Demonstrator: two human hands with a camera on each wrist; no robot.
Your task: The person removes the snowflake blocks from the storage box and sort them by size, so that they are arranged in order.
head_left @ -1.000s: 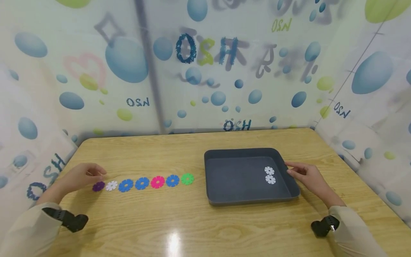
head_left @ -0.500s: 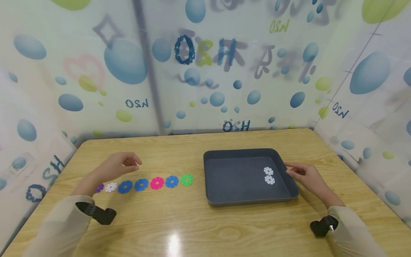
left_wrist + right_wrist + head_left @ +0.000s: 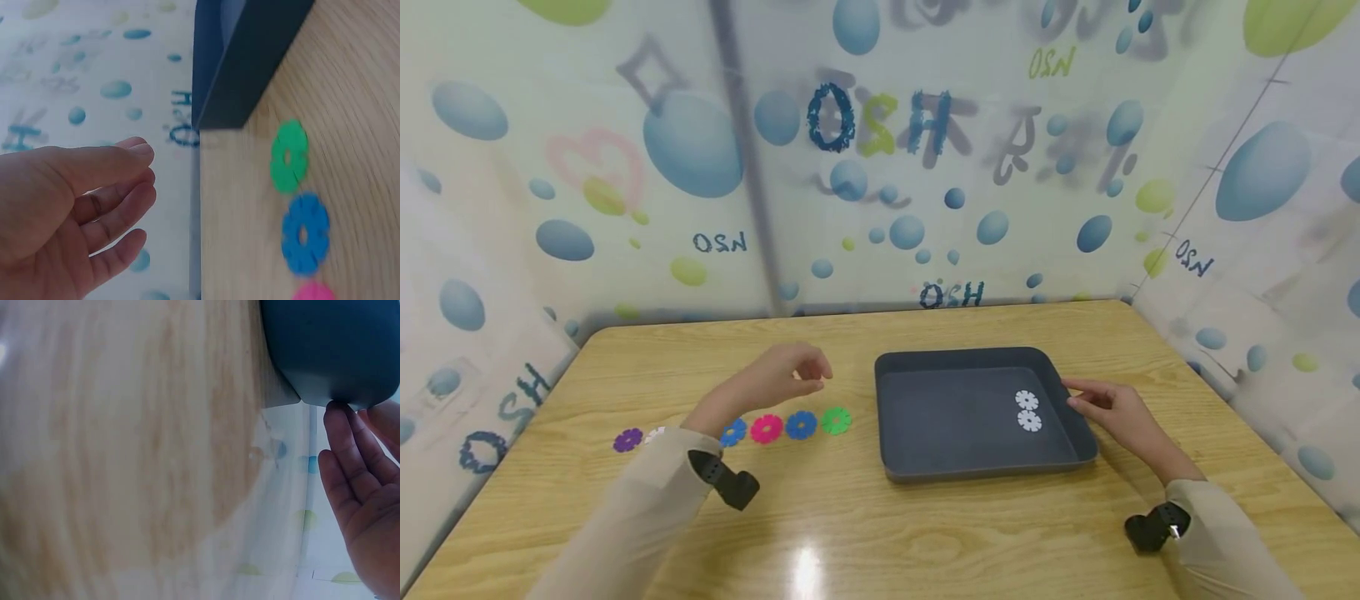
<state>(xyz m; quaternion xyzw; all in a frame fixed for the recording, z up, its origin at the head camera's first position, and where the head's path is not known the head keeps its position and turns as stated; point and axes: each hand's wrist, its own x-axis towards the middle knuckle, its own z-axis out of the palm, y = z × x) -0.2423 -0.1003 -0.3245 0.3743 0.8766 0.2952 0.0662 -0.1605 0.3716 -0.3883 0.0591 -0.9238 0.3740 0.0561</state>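
My left hand [image 3: 787, 373] hovers above the table behind a row of toothed plastic discs, its fingers loosely bent; the left wrist view shows nothing in it. Near it lie a green disc [image 3: 836, 421], a blue disc [image 3: 801, 425] and a pink disc [image 3: 767, 429]. At its right side a dark grey tray [image 3: 970, 477] lies flat, with a white disc [image 3: 1027, 401] and another white disc [image 3: 1029, 421] inside. Fairly straight fingers of my right hand [image 3: 1116, 412] touch the tray's right side at the rim; the right wrist view shows the fingertips against its outer wall.
A purple disc [image 3: 628, 440] lies at the row's left end. Beside it, a white disc [image 3: 655, 435] is partly covered by my left sleeve [image 3: 640, 500], which also hides part of the row. Patterned curtains [image 3: 880, 250] stand behind the wooden table [image 3: 850, 533].
My left hand has swept rightward above the row, from the purple disc to behind the blue and green ones. The right hand, the tray and the discs stay where they were.
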